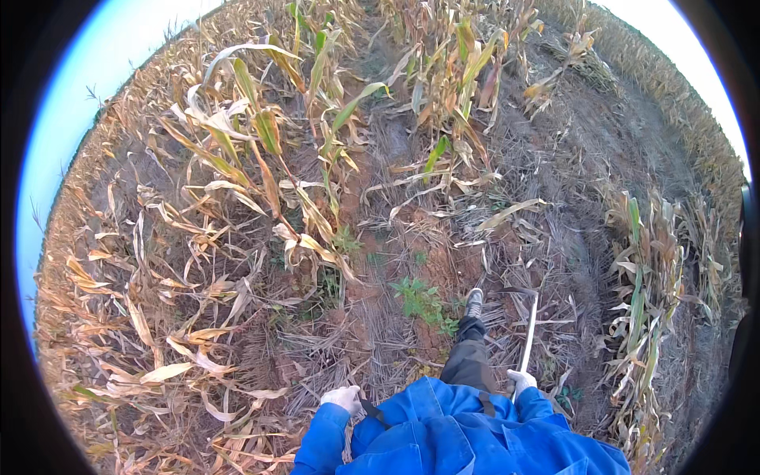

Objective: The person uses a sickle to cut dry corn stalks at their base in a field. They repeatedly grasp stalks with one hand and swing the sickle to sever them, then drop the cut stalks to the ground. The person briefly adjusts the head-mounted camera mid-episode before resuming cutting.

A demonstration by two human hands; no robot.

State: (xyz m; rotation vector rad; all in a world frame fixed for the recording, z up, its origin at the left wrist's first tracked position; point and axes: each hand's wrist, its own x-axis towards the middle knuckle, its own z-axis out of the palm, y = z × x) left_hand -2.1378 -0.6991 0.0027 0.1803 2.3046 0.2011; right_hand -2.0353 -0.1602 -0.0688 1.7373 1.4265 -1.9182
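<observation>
In a pale work glove, my right hand (521,381) is closed round the lower end of a sickle's long, light handle (530,336). The handle points forward, away from my body. At its far end a thin dark blade (518,291) juts left over the straw-covered ground. My left hand (343,398), gloved too, hangs by the side of my blue jacket (443,431). Its fingers look curled in, with nothing visible in them. The nearest plants to it are dry, bent maize leaves (253,393) on the left.
One of my legs (469,360) steps forward, its shoe (473,302) on dry litter. Standing maize stalks (309,142) rise ahead and to the left. At the right lies a long heap of cut stalks (645,309). A green weed (419,301) grows just left of the shoe.
</observation>
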